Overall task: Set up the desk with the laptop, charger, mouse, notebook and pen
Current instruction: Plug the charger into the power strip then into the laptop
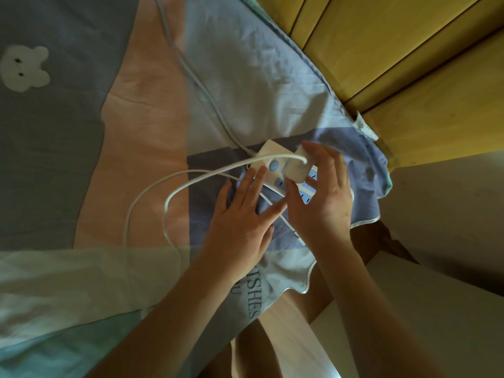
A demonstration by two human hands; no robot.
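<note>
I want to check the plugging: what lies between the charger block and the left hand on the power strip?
In the head view, the strip's round blue button lies between the charger block and the left hand.

head view, steep downward, close — wide-angle

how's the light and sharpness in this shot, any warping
Head view: dim, warm light, brighter on the wooden boards; wide-angle bending curves the bedsheet edges; right hand on the charger and left hand are sharp; lower-left fabric is smeared.
</note>
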